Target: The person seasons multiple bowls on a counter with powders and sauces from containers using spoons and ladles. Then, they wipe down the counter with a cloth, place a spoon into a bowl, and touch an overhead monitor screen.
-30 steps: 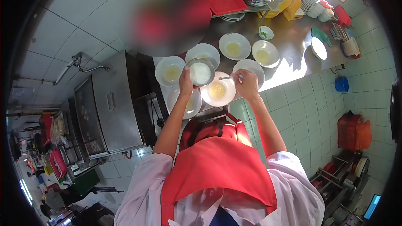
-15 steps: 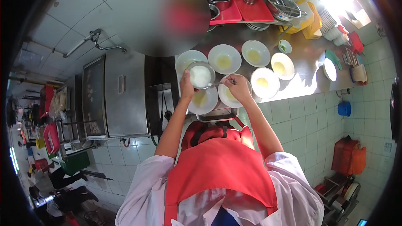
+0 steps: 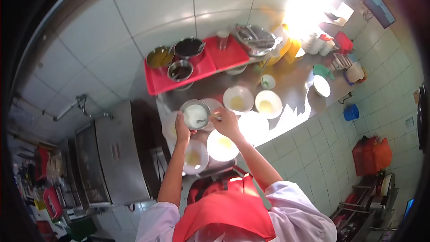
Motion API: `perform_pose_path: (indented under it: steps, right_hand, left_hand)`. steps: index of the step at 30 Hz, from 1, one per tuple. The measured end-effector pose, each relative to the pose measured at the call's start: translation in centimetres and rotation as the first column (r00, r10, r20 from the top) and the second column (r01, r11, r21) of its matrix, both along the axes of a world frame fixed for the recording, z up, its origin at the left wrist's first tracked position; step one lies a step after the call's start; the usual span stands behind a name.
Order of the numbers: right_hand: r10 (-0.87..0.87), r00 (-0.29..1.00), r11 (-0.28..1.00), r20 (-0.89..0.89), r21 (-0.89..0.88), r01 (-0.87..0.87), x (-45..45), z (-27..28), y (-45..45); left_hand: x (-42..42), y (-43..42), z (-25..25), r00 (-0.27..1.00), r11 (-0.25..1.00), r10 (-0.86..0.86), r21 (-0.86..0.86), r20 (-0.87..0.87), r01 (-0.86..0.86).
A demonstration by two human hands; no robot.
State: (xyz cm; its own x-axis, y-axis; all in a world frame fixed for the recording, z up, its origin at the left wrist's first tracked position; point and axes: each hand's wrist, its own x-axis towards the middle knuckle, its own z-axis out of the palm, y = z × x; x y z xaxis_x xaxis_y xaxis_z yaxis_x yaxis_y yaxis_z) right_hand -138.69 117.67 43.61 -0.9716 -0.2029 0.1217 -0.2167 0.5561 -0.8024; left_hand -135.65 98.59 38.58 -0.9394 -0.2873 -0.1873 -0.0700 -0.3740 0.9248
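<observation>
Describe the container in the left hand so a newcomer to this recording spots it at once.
Start from the steel counter and find the group of white bowls on it. Over them, the left hand holds a round bowl, and the right hand holds a spoon in it. Unlike its white neighbours, it is grey metal with white contents.

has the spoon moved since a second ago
Yes, the spoon has moved left, away from the small bowl of greens; its tip is now over the metal bowl.
</observation>
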Motion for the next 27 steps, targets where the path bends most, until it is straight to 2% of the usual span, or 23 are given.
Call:
perform_pose_path:
  steps: [1, 2, 4, 5, 6, 7, 8, 9, 10, 12, 14, 16, 18, 19, 20, 21, 22, 24, 25, 27]
  right_hand:
    - [-0.064, 0.997, 0.998, 0.037, 0.023, 0.063, -1.3, 0.6, 0.6]
    - [0.026, 1.0, 1.0, 0.0, -0.016, -0.026, -3.7, -0.6, 2.0]
    - [0.048, 0.924, 0.957, 0.379, -0.281, 0.066, -6.2, 3.8, 3.4]
    - [0.043, 0.931, 0.953, 0.362, -0.293, 0.07, -8.0, 4.0, 3.9]
    - [0.042, 0.945, 0.9, 0.324, -0.423, 0.105, -10.1, 4.0, 4.4]
    - [0.035, 0.959, 0.829, 0.281, -0.544, 0.13, -12.2, 4.3, 5.1]
    - [0.015, 0.966, 0.822, 0.258, -0.554, 0.135, -14.3, 4.5, 5.8]
    - [-0.002, 0.964, 0.813, 0.267, -0.561, 0.157, -16.3, 4.8, 6.2]
    - [-0.016, 0.96, 0.803, 0.278, -0.569, 0.178, -18.3, 4.7, 6.5]
    - [-0.082, 0.968, 0.795, 0.237, -0.571, 0.207, -22.2, 2.5, 6.3]
    - [-0.191, 0.977, 0.868, 0.096, -0.448, 0.213, -26.1, -1.4, 5.8]
    - [-0.199, 0.967, 0.878, 0.157, -0.409, 0.247, -25.7, 0.9, 5.9]
    - [-0.236, 0.958, 0.925, 0.164, -0.265, 0.273, -26.1, 1.1, 5.6]
    - [-0.232, 0.969, 0.952, 0.081, -0.187, 0.243, -26.2, 1.3, 5.6]
    - [-0.301, 0.954, 0.952, -0.009, -0.069, 0.299, -26.8, 0.7, 5.2]
    - [-0.348, 0.932, 0.934, -0.102, 0.043, 0.354, -27.2, -0.3, 4.4]
    - [-0.373, 0.928, 0.924, 0.0, 0.097, 0.371, -26.0, 2.0, 4.4]
    - [-0.351, 0.936, 0.925, 0.001, 0.155, 0.347, -25.9, 2.2, 4.5]
    - [-0.333, 0.943, 0.927, 0.006, 0.185, 0.326, -25.9, 2.3, 4.5]
    - [-0.31, 0.951, 0.926, 0.013, 0.229, 0.299, -25.0, 2.7, 4.3]
  left_hand:
    - [-1.6, 1.2, 1.1, 0.999, 0.999, -0.039, 0.005, 0.0, 0.039]
    - [-3.6, 2.6, 2.2, 0.999, 0.999, -0.038, -0.001, -0.014, 0.038]
    - [-7.6, 5.3, 4.7, 0.997, 0.994, 0.026, -0.1, -0.079, -0.034]
    - [-9.4, 6.2, 6.3, 0.996, 0.992, 0.01, -0.126, -0.089, -0.021]
    - [-11.9, 6.6, 6.6, 0.994, 0.991, -0.011, -0.136, -0.113, -0.004]
    - [-14.8, 6.4, 6.7, 0.987, 0.901, -0.054, -0.432, -0.149, -0.016]
    - [-17.5, 6.2, 6.8, 0.979, 0.727, -0.098, -0.685, -0.176, -0.05]
    - [-19.5, 6.1, 9.5, 0.995, 0.455, -0.101, -0.889, -0.001, 0.045]
    - [-22.2, 6.5, 10.4, 0.993, 0.445, -0.118, -0.895, -0.018, 0.036]
    - [-27.0, 7.7, 11.7, 0.943, 0.088, -0.12, -0.949, -0.312, -0.303]
    - [-31.7, 9.4, 12.6, 0.932, 0.076, -0.167, -0.946, -0.322, -0.314]
    - [-35.8, 10.6, 12.3, 0.926, 0.069, -0.2, -0.947, -0.321, -0.314]
    - [-38.7, 10.7, 11.2, 0.95, -0.05, -0.293, -0.99, -0.112, -0.133]
    - [-39.5, 10.8, 11.4, 0.957, -0.125, -0.285, -0.988, -0.057, -0.096]
    - [-39.9, 10.9, 11.5, 0.963, -0.2, -0.268, -0.979, 0.007, -0.049]
    - [-39.8, 11.2, 11.7, 0.978, -0.219, -0.21, -0.974, -0.017, -0.064]
    - [-39.7, 11.2, 11.7, 0.988, -0.244, -0.15, -0.967, -0.043, -0.079]
    - [-40.0, 10.0, 11.9, 0.974, -0.235, -0.219, -0.972, 0.058, 0.005]
    - [-40.4, 9.3, 11.7, 0.977, -0.238, -0.204, -0.971, 0.064, 0.014]
    - [-41.1, 8.4, 10.7, 0.967, -0.169, -0.255, -0.985, 0.014, -0.031]
